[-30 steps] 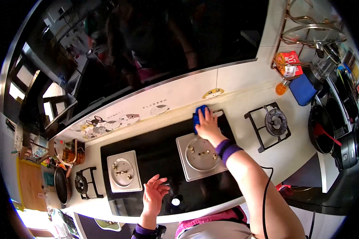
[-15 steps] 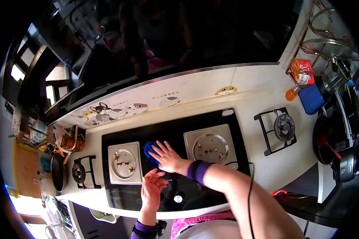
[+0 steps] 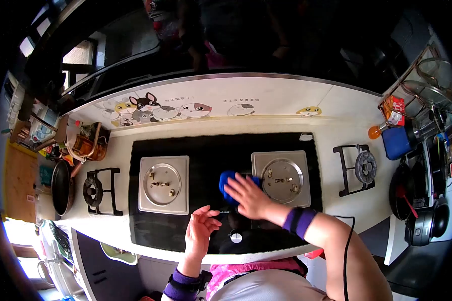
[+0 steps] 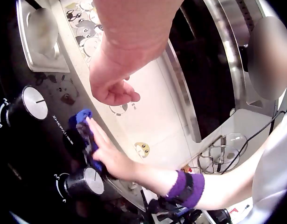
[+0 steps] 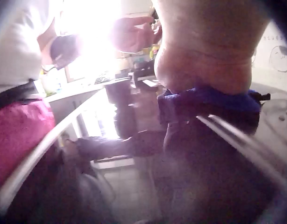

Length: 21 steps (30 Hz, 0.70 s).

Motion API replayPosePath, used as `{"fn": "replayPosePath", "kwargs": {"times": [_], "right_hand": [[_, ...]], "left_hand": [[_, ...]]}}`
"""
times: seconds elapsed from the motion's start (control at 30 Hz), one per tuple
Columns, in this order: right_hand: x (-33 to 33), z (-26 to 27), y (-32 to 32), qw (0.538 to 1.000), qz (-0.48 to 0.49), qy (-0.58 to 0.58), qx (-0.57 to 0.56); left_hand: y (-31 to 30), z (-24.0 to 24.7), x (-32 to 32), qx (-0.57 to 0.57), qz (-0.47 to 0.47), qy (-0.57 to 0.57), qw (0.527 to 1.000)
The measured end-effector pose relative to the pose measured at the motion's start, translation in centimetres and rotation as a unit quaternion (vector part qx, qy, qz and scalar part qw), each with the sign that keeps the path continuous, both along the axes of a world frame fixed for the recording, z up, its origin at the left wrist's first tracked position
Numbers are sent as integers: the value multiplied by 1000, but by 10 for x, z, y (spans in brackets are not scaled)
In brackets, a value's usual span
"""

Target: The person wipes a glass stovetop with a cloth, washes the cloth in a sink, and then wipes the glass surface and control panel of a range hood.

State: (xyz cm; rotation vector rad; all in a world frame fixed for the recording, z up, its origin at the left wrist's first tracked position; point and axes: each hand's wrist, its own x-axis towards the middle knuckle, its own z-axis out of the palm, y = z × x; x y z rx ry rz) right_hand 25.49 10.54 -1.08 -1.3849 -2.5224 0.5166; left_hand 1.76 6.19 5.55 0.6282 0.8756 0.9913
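A blue cloth (image 3: 227, 186) lies on the black glass cooktop (image 3: 218, 150), between the two square metal burner plates. My right hand (image 3: 248, 196) presses on it with fingers spread; the left wrist view shows the same cloth (image 4: 82, 119) under that hand's fingers. In the right wrist view the cloth (image 5: 209, 100) lies flat beneath the hand on the shiny surface. My left hand (image 3: 200, 232) hovers over the front of the cooktop, fingers loosely bent and holding nothing. A silver knob (image 3: 235, 237) is to the right of it.
Removed pan supports with burner caps lie on the counter, one left (image 3: 103, 191) and one right (image 3: 355, 169) of the cooktop. Small burner parts stand in both metal plates (image 3: 185, 165). A frying pan (image 3: 62, 188) is at the left; pans and a wire rack (image 3: 422, 83) are at the right.
My right hand first swept the cloth from the cooktop's back right to beside the left burner plate, then back right to near the right plate. The left hand stays raised. The head view has shifted.
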Motion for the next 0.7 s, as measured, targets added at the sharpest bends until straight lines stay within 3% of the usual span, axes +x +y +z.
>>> {"fn": "replayPosePath", "kwargs": {"times": [0.07,0.17,0.27,0.37,0.4,0.53,0.63,0.7], "right_hand": [[-1,13,-37,997,59,-1,-48],[5,16,-27,996,44,-38,-60],[2,4,45,990,-81,-106,39],[-8,-14,135,978,-187,-4,96],[-21,-22,157,972,-200,-18,120],[-95,-25,171,984,-111,2,142],[-136,-23,116,992,33,21,121],[-137,-11,71,991,118,40,43]], "left_hand": [[-3,0,-8,6,-9,-8,1000],[-5,1,-22,13,-18,-24,999],[-7,0,-33,8,-12,-14,1000],[-10,-6,-42,6,2,-16,1000],[-11,-8,-45,14,6,-6,1000],[-13,-12,-60,-9,32,-5,999],[-17,-15,-71,-26,35,-7,999],[-15,-13,-77,-39,29,-9,999]]}}
